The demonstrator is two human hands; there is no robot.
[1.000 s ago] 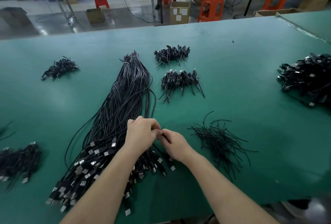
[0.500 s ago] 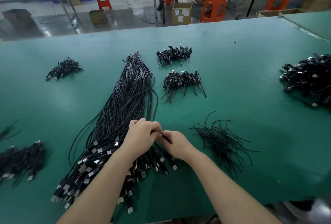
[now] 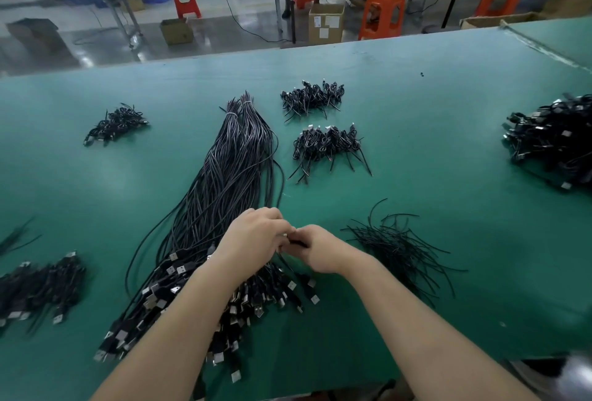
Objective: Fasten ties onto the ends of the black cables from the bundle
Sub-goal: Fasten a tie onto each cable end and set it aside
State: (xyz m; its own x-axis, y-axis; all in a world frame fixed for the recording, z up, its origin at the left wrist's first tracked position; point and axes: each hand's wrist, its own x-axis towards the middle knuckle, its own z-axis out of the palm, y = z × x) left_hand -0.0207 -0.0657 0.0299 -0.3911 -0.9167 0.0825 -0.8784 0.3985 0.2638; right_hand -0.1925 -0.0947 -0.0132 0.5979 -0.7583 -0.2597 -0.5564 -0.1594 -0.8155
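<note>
Hands, left hand [image 3: 254, 237] and right hand [image 3: 315, 248], pinch one black cable end [image 3: 298, 243] above one long bundle [image 3: 224, 195].

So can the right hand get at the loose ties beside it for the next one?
Probably yes. The loose ties lie on the green table just outward of the right hand, with nothing between them. But that hand now pinches a black piece against the left hand, so it must let go first.
</note>
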